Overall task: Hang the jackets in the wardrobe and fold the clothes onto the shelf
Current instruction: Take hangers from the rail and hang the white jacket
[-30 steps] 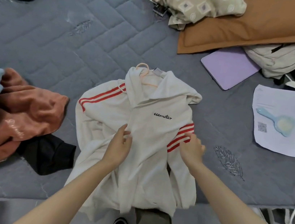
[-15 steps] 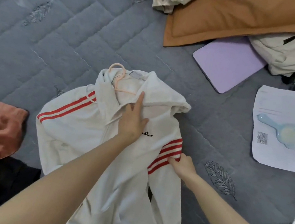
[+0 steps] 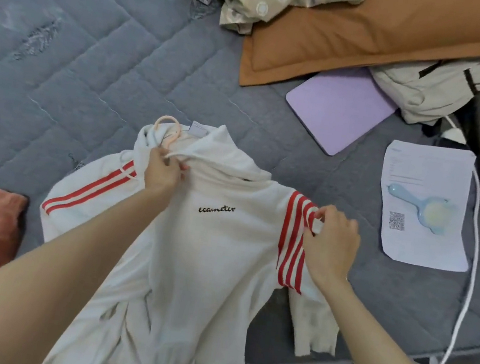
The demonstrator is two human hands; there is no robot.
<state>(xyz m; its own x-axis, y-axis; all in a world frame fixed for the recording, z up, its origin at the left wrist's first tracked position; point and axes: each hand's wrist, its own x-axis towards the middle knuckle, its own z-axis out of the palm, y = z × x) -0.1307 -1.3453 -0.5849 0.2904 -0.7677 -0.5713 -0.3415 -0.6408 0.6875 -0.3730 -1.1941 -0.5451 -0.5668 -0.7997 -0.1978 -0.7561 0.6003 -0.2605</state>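
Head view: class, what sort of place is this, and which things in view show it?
Probably a bedroom: a grey quilted mattress, an orange pillow at its far side, and a white jacket laid out on it.

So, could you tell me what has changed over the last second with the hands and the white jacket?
The left hand moved up from the front of the white jacket to grip its collar beside the pink hanger. The right hand moved outward and now pinches the red-striped shoulder, pulled wider. The jacket still lies on the bed with the hanger in its neck; the paper and blue brush stayed put.
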